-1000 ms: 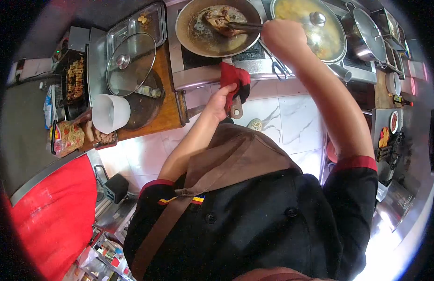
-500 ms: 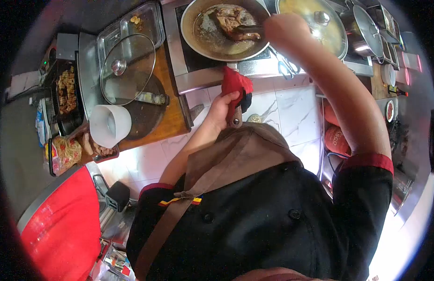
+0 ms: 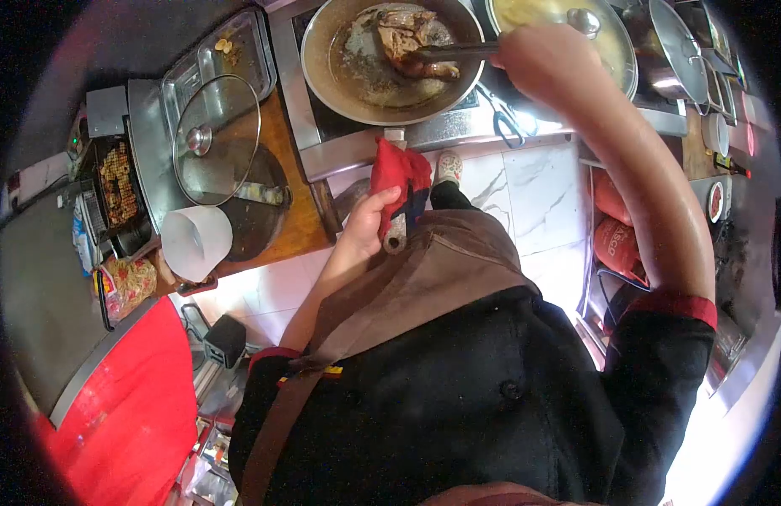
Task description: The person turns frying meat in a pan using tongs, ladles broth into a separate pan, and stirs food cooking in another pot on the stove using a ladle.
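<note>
A frying pan (image 3: 316, 80) sits on the stove with a browned piece of meat (image 3: 401, 35) in shallow, bubbling liquid. My left hand (image 3: 365, 224) is closed around the pan's handle (image 3: 395, 239) through a folded red and dark cloth (image 3: 397, 173). Over the pan's right edge, my right hand (image 3: 552, 66) grips dark metal tongs (image 3: 458, 52), whose tips reach the meat. Whether the tips are clamped on it, I cannot tell. My right fingers are partly turned away from view.
Right of the pan stands a pot under a glass lid (image 3: 611, 52); scissors (image 3: 510, 126) lie at the stove's front. On the left counter are another glass lid (image 3: 200, 140), a white container (image 3: 192, 243) and a metal tray (image 3: 260, 67). Red gas cylinders (image 3: 614, 244) stand below right.
The whole view has shifted slightly. My right hand has moved right relative to the pan, exposing more of the tongs. My left hand still holds the handle, and a shoe now shows below the stove.
</note>
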`<state>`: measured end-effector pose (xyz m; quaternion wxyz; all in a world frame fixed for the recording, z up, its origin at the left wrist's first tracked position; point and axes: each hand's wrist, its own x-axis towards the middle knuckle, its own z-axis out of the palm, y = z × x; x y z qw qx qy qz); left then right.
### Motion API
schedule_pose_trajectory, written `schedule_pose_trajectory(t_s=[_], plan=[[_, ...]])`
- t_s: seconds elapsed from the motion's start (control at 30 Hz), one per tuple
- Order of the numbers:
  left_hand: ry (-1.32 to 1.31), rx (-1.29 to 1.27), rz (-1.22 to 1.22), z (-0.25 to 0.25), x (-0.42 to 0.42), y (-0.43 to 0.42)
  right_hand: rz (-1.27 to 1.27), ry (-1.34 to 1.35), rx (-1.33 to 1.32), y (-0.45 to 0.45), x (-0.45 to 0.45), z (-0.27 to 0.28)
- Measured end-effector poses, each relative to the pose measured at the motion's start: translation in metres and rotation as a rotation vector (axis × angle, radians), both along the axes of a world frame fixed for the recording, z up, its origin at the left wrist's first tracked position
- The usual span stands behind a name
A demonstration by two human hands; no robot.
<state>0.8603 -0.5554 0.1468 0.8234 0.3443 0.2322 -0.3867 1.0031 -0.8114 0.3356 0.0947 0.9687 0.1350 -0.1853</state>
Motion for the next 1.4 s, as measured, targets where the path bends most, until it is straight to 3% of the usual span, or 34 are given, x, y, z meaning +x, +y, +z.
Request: schedule_pose_trajectory(t_s=[0.07, 0.13, 0.2, 0.63, 1.0, 1.1, 1.23, 1.4], plan=[[0.016, 0.060, 0.024, 0.000, 0.000, -0.001, 0.103, -0.073, -0.015, -0.007, -0.001, -0.013], [0.014, 0.048, 0.021, 0.005, 0.000, 0.001, 0.003, -0.137, 0.030, -0.003, -0.015, -0.014], [0.014, 0.042, 0.029, 0.011, 0.001, -0.001, 0.055, -0.196, -0.049, -0.005, -0.022, -0.026], [0.052, 0.119, -0.015, 0.006, 0.002, 0.007, -0.051, -0.045, -0.135, -0.008, -0.047, -0.039], [0.203, 0.043, -0.014, -0.007, 0.005, 0.006, -0.142, 0.061, 0.178, -0.018, -0.026, -0.032], [0.181, 0.038, -0.049, -0.006, 0.006, 0.006, -0.134, 0.274, 0.140, -0.001, -0.004, -0.014], [0.144, 0.005, -0.034, -0.005, 0.006, 0.007, -0.094, 0.242, 0.143, 0.001, 0.004, -0.019], [0.171, -0.071, -0.048, -0.006, 0.006, 0.009, -0.316, 0.326, 0.284, -0.034, 0.013, -0.055]])
